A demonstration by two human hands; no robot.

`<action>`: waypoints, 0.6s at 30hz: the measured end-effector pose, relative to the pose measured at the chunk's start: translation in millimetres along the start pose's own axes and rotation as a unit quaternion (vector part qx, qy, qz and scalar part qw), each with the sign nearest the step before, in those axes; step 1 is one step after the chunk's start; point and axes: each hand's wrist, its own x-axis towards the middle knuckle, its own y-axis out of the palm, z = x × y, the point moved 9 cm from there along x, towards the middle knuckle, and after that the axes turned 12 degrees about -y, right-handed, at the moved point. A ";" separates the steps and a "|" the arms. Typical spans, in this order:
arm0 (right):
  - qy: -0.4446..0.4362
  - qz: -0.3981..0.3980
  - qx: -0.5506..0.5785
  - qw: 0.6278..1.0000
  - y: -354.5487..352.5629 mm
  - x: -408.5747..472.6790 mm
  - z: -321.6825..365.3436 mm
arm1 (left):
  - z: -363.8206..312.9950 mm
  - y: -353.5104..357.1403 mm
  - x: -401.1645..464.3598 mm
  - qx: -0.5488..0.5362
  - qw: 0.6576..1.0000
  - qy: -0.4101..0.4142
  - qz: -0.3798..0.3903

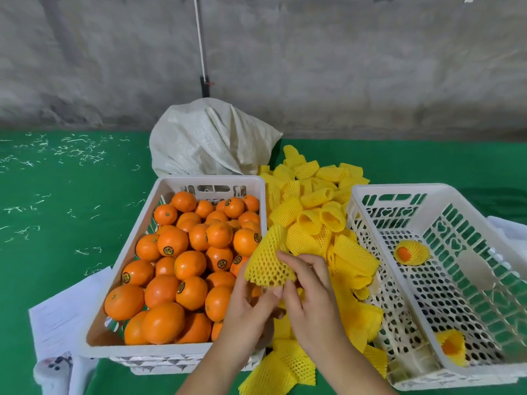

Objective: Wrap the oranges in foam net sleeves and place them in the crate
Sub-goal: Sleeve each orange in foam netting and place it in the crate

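A white crate (134, 246) on the left is full of bare oranges (172, 242). Between the crates lies a heap of yellow foam net sleeves (316, 212). Both hands meet over the heap's near part and hold one yellow sleeve (266, 262). My left hand (251, 309) pinches its lower edge, and my right hand (309, 295) grips the sleeve from the right with fingers on top. The white crate on the right (399, 189) holds two wrapped oranges, one at the back (410, 252) and one at the front (452, 347).
A white woven sack (211, 138) stands behind the left crate. Papers (65, 312) lie under that crate's left front corner. The green table cover (57, 223) carries scattered pale shreds at far left. A grey wall rises behind the table.
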 end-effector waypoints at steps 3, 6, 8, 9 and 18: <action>-0.016 0.013 -0.015 1.000 -12.8 8.7 -8.5 | -0.6 5.8 -1.3 0.010 1.000 0.016 -0.011; -0.042 0.034 -0.029 0.998 -16.2 11.3 -6.5 | -2.3 2.0 -1.5 0.027 0.998 0.045 -0.042; -0.075 0.062 -0.033 0.995 -11.6 2.5 4.1 | -3.0 -7.2 -4.8 0.057 0.994 0.057 -0.072; -0.084 0.077 -0.023 0.993 -8.0 -4.2 9.4 | -4.6 -13.1 -6.4 0.065 0.991 0.069 -0.091; 0.225 0.033 0.250 0.941 23.5 -32.8 -15.1 | -6.0 0.7 -13.8 0.174 0.971 0.138 -0.088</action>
